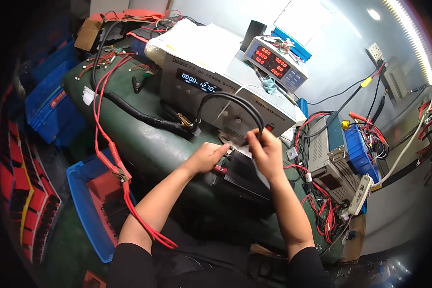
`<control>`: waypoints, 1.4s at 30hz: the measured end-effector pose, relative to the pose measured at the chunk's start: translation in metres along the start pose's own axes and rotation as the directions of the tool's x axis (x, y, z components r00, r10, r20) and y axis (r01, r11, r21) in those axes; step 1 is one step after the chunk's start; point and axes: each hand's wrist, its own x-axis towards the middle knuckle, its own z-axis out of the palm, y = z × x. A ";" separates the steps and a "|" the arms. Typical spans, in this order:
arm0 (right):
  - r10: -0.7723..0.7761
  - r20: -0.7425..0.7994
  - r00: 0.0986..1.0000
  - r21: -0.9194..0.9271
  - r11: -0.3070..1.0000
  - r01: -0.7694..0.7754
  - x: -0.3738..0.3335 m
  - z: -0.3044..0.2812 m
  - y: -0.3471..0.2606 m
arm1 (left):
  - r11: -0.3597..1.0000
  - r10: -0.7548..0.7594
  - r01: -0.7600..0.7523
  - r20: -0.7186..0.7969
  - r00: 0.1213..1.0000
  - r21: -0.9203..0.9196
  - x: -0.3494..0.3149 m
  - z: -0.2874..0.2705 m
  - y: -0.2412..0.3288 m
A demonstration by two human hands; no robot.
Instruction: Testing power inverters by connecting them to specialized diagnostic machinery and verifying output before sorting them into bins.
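Near the front of a large grey power supply (211,98), both my hands are at a black finned metal box (247,175) with a red terminal (220,169) on its left end. My left hand (207,157) is closed at that end, thumb and fingers pressed together; a small metal part shows at the fingertips, but what they grip is hidden. Thick black cable (235,98) arches in front of the power supply and down into my right hand (265,152), whose fingers are closed on it above the box's far edge.
Red cables with a clamp (122,175) hang over the green bench's (129,129) near edge, across my left forearm. Below stands a blue bin (89,211). A lit red-digit meter (276,65) sits on the power supply. Tangled wires (326,216) and a power strip (360,194) lie right.
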 end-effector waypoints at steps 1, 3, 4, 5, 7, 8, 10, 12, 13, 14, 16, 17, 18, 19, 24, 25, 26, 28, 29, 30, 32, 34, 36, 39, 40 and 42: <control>0.024 -0.022 0.999 -0.012 1.000 -0.024 0.006 -0.007 0.006 | 1.000 -0.001 0.001 0.006 1.000 -0.001 0.000 0.000 -0.001; 0.050 -0.028 0.998 -0.079 0.995 -0.052 0.022 -0.014 0.009 | 0.999 -0.037 0.037 0.002 0.999 0.004 -0.002 -0.004 0.000; 0.051 0.008 0.999 -0.121 0.991 -0.050 0.029 -0.017 0.014 | 1.000 -0.017 0.017 0.001 1.000 -0.006 -0.003 -0.005 -0.008; 0.054 0.045 0.998 -0.162 0.986 -0.046 0.033 -0.020 0.022 | 1.000 -0.019 0.019 0.011 1.000 -0.004 -0.004 -0.005 -0.012; 0.180 0.127 0.975 -0.229 0.962 -0.148 0.031 -0.028 0.066 | 0.990 -0.125 0.126 0.018 0.992 -0.063 0.001 -0.001 -0.017; 0.187 0.182 0.965 -0.178 0.972 -0.155 0.027 -0.026 0.089 | 0.996 -0.078 0.078 0.020 0.997 -0.037 0.005 0.000 -0.026; 0.274 0.356 0.893 -0.220 0.954 -0.204 0.021 -0.019 0.094 | 0.994 -0.076 0.077 0.017 0.997 -0.079 0.003 -0.003 -0.034; 0.131 0.457 0.880 -0.320 0.947 0.025 0.017 -0.018 0.093 | 0.980 -0.125 0.132 0.054 0.991 -0.149 0.003 -0.004 -0.030; 0.134 0.457 0.879 -0.321 0.947 0.023 0.017 -0.019 0.093 | 0.979 -0.126 0.134 0.056 0.990 -0.152 0.001 -0.002 -0.028; 0.235 0.450 0.861 -0.365 0.929 -0.063 0.020 -0.020 0.085 | 0.976 -0.143 0.146 0.033 0.989 -0.164 0.000 -0.003 -0.023; 0.333 0.437 0.836 -0.411 0.900 -0.144 0.022 -0.023 0.080 | 0.969 -0.171 0.174 0.036 0.985 -0.173 0.001 -0.003 -0.021; 0.329 0.442 0.835 -0.327 0.926 -0.192 0.021 -0.025 0.079 | 0.970 -0.169 0.171 0.028 0.985 -0.171 0.001 -0.003 -0.024; 0.324 0.447 0.834 -0.239 0.941 -0.238 0.019 -0.028 0.077 | 0.979 -0.134 0.135 0.014 0.991 -0.155 0.002 -0.002 -0.026; 0.318 0.450 0.835 -0.238 0.943 -0.232 0.017 -0.032 0.075 | 0.986 -0.098 0.098 0.002 0.995 -0.138 0.003 -0.002 -0.029; -0.060 -0.119 0.991 -0.382 0.924 0.010 -0.016 -0.032 -0.018 | 0.986 -0.095 0.093 -0.008 0.995 -0.140 0.002 0.002 -0.014; -0.194 -0.146 0.970 -0.353 0.926 0.132 -0.031 -0.022 -0.039 | 0.987 -0.098 0.093 -0.030 0.995 -0.131 -0.002 -0.001 -0.009; -0.303 -0.074 0.950 -0.257 0.926 0.276 -0.054 -0.009 -0.048 | 0.988 -0.097 0.090 -0.050 0.994 -0.122 -0.005 -0.003 -0.007; -0.228 0.343 0.911 0.011 0.971 0.239 -0.096 0.019 -0.095 | 0.989 -0.088 0.082 -0.046 0.995 -0.123 -0.004 -0.001 -0.006; -0.166 0.504 0.848 0.029 0.984 0.176 -0.121 0.044 -0.097 | 0.990 -0.082 0.076 -0.050 0.995 -0.119 -0.002 0.000 -0.006; -0.111 0.554 0.825 0.058 0.994 0.095 -0.144 0.066 -0.100 | 0.987 -0.102 0.094 -0.052 0.993 -0.131 0.002 0.004 -0.006; -0.029 0.668 0.744 0.063 0.998 -0.018 -0.181 0.111 -0.086 | 0.985 -0.089 0.081 -0.047 0.995 -0.153 0.003 0.006 -0.010; -0.141 0.609 0.781 0.200 0.979 0.021 -0.201 0.133 -0.084 | 0.989 -0.078 0.069 -0.069 0.995 -0.128 0.007 0.006 -0.005; -0.076 0.635 0.769 0.303 0.940 -0.158 -0.199 0.140 -0.095 | 0.989 -0.076 0.067 -0.064 0.995 -0.133 0.006 0.003 -0.008; 0.018 0.695 0.718 0.403 0.818 -0.410 -0.187 0.131 -0.118 | 0.990 -0.056 0.046 -0.075 0.996 -0.130 0.000 -0.007 -0.018; 0.037 0.674 0.737 0.404 0.817 -0.411 -0.183 0.129 -0.121 | 0.994 -0.040 0.025 -0.134 0.990 -0.110 -0.003 -0.008 -0.015; 0.051 0.613 0.788 0.413 0.830 -0.375 -0.173 0.121 -0.126 | 0.998 0.023 -0.035 -0.254 0.967 -0.044 -0.011 -0.012 -0.016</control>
